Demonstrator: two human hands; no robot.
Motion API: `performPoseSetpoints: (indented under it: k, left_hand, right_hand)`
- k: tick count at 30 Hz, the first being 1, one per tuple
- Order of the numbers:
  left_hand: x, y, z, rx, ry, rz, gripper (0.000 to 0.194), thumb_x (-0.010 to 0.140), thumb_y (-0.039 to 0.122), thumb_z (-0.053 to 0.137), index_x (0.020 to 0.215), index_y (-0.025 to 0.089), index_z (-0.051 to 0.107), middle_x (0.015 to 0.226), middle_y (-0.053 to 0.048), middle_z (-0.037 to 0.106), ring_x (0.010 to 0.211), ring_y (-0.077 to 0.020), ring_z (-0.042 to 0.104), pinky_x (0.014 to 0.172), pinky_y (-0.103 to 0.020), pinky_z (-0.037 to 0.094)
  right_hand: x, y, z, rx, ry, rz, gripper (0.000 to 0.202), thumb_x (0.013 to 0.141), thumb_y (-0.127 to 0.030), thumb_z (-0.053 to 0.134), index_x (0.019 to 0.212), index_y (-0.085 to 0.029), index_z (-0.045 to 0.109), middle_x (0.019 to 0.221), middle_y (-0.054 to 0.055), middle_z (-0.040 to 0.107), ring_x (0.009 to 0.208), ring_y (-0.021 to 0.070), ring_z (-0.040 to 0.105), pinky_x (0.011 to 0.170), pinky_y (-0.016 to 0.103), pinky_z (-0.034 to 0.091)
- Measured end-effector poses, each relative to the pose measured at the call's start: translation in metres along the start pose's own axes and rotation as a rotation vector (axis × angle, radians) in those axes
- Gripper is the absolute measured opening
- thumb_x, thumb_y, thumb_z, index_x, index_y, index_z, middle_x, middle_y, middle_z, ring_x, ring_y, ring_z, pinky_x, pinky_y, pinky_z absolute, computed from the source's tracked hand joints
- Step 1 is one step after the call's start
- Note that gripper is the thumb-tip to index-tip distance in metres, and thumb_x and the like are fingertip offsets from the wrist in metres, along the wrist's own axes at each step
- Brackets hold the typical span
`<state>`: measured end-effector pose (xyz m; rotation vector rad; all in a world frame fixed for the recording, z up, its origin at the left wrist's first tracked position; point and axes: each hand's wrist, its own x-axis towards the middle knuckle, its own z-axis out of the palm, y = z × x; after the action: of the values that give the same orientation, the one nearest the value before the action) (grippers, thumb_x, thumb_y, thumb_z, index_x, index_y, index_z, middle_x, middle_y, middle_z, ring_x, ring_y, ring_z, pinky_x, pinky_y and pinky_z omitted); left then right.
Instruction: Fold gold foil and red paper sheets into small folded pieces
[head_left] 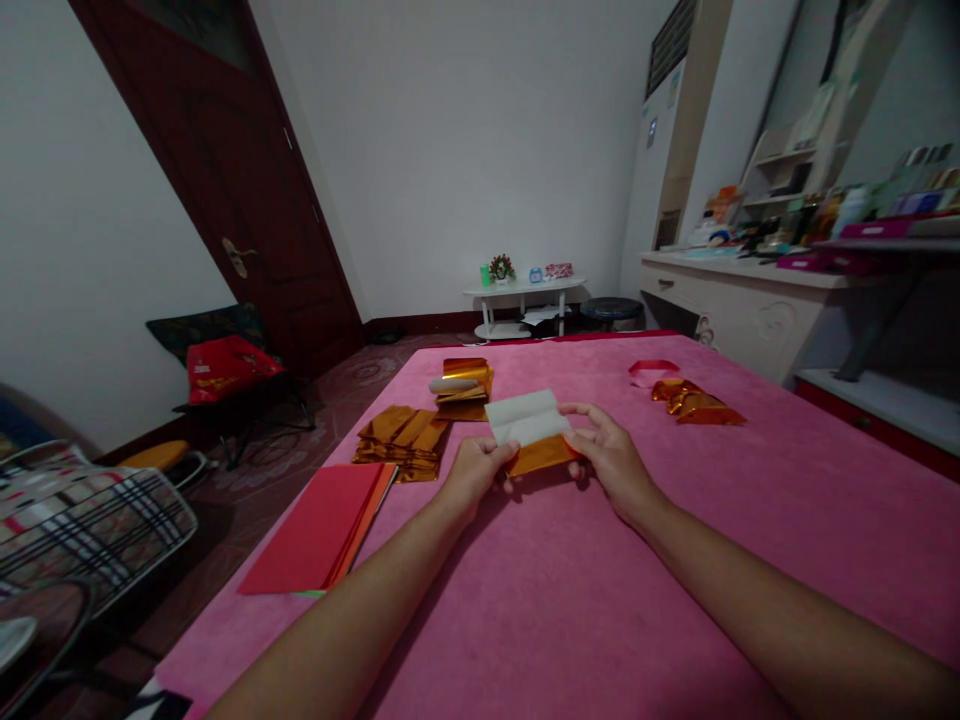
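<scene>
A creased sheet of paper (527,418), white on its upper face with a folded gold strip along the near edge, is held above the pink-covered table (555,590). My left hand (478,474) pinches its near left corner, thumb on top. At the right end, my right hand (606,455) is closed on it, thumb at the gold strip and a finger at the white edge. Left of my hands lies a pile of folded gold paper (405,440). Behind that pile is a gold stack (463,385) with a grey object on it.
Red and orange sheets (319,530) lie at the table's left edge. Folded gold pieces (694,403) and a pink-red band (652,373) lie at the back right. Beyond stand a small white table (525,288), a stool (611,308) and a cluttered dresser (739,290).
</scene>
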<state>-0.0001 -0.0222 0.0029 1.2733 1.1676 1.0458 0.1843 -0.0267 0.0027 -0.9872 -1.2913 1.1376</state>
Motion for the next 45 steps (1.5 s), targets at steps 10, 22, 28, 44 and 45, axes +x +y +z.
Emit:
performPoseSetpoints:
  k: [10, 22, 28, 44, 45]
  left_hand:
    - [0.009, 0.000, -0.012, -0.253, 0.013, -0.173, 0.027, 0.068, 0.039, 0.063, 0.066, 0.013, 0.056, 0.045, 0.002, 0.050, 0.033, -0.0052, 0.040, 0.035, -0.016, 0.025]
    - [-0.007, 0.021, -0.010, 0.024, 0.330, 0.500, 0.026, 0.083, 0.043, 0.050, 0.084, 0.020, 0.062, 0.085, -0.003, 0.063, 0.079, -0.0129, 0.056, 0.069, -0.022, 0.043]
    - [-0.001, 0.010, 0.000, -0.177, 0.142, 0.341, 0.032, 0.066, 0.036, 0.071, 0.088, 0.015, 0.062, 0.079, -0.004, 0.067, 0.068, -0.0145, 0.062, 0.067, -0.025, 0.048]
    - [0.006, -0.011, -0.003, -0.120, 0.128, 0.274, 0.027, 0.065, 0.034, 0.072, 0.077, 0.012, 0.062, 0.061, 0.000, 0.062, 0.050, -0.0089, 0.054, 0.050, -0.019, 0.040]
    - [0.007, -0.012, -0.004, -0.111, 0.134, 0.280, 0.028, 0.065, 0.034, 0.073, 0.078, 0.012, 0.063, 0.061, 0.000, 0.062, 0.050, -0.0087, 0.054, 0.050, -0.019, 0.039]
  right_hand:
    - [0.002, -0.002, 0.000, -0.133, -0.068, -0.205, 0.026, 0.065, -0.022, 0.062, 0.090, -0.020, 0.068, 0.091, 0.004, 0.063, 0.076, 0.0159, 0.057, 0.064, 0.026, 0.046]
    - [0.001, -0.016, 0.007, -0.036, 0.220, -0.191, 0.023, 0.071, -0.041, 0.065, 0.068, -0.018, 0.068, 0.092, 0.007, 0.063, 0.091, 0.0222, 0.058, 0.076, 0.029, 0.046]
    - [-0.004, -0.010, 0.012, 0.042, 0.120, -0.023, 0.024, 0.070, -0.040, 0.066, 0.065, -0.017, 0.066, 0.065, 0.002, 0.064, 0.067, 0.0204, 0.061, 0.061, 0.029, 0.047]
    - [0.006, 0.011, 0.001, -0.050, 0.159, -0.045, 0.031, 0.065, -0.037, 0.071, 0.087, -0.015, 0.065, 0.080, 0.006, 0.068, 0.071, 0.0190, 0.062, 0.062, 0.028, 0.048]
    - [0.007, 0.012, 0.000, -0.070, 0.165, -0.044, 0.031, 0.066, -0.037, 0.070, 0.088, -0.016, 0.065, 0.078, 0.005, 0.068, 0.068, 0.0181, 0.062, 0.060, 0.027, 0.047]
